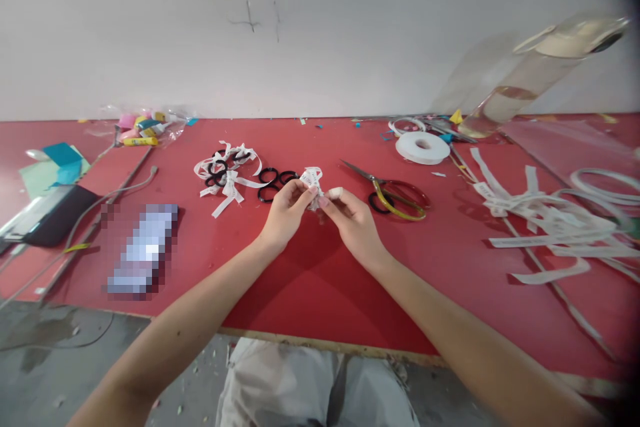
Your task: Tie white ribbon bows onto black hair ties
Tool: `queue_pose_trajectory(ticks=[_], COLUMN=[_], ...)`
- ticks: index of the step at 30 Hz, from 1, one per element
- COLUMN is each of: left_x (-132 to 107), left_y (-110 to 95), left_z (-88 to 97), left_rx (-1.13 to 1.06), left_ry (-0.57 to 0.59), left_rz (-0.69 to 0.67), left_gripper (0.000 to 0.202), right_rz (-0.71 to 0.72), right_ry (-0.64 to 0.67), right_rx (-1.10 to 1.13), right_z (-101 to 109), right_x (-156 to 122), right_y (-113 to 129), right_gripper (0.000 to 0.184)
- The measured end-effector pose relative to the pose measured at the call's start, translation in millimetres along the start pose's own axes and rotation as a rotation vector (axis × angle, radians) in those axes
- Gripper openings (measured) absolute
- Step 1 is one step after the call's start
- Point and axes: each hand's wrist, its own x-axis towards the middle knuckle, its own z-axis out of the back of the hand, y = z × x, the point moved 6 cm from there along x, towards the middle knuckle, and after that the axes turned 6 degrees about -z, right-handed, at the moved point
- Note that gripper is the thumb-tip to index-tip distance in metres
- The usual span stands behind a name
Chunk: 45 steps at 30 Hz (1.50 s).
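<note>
Ribbon piece pinched between fingertips of left hand and right hand, both closed on it.

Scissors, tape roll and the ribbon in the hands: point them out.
Scissors (395, 197): head view, on the handles.
Tape roll (423, 148): head view, on its top face.
Ribbon (313, 180): head view, on the folded piece between both hands.
</note>
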Motion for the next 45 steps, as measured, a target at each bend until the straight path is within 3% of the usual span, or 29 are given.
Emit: queue_pose_trajectory(ticks=[5, 13, 20, 26, 31, 35, 39, 45], left_x=[-1, 0, -3, -9, -11, -10, -9, -8], left_y=[4, 1, 2, 6, 4, 4, 2, 0], left_z=[1.8, 1.8, -8.3, -23.1, -24.9, -20.5, -12.5, -6.8], left_rx=[-0.031, -0.018, 0.105, 0.111, 0.065, -0.011, -0.064, -0.113], left_ry=[-0.052, 0.016, 0.122, 0.223, 0.261, 0.188, 0.058, -0.036], left_rz=[0.036, 0.004, -0.043, -0.058, -0.003, 0.032, 0.025, 0.003], left_gripper=[0.028, 0.028, 0.029, 0.032, 0.033, 0.034, 0.031, 0.028], right_rz=[-0.031, -0.031, -0.003, 0.127, 0.181, 0.213, 0.165, 0.204], right_ry=[-0.004, -0.001, -0.206, -0.342, -0.357, -0.354, -0.257, -0.158], right_rx=[-0.072, -0.042, 0.01, -0.221, -0.33, -0.363, -0.317, -0.268], right_z=[1, 0, 10, 13, 14, 15, 8, 1], right_x=[-1, -2, -4, -9, -11, -10, -9, -10], right_y=[-4, -4, -10, -2, 4, 6, 2, 4], right_gripper=[0.034, 0.032, 0.029, 0.03, 0.035, 0.03, 0.03, 0.025])
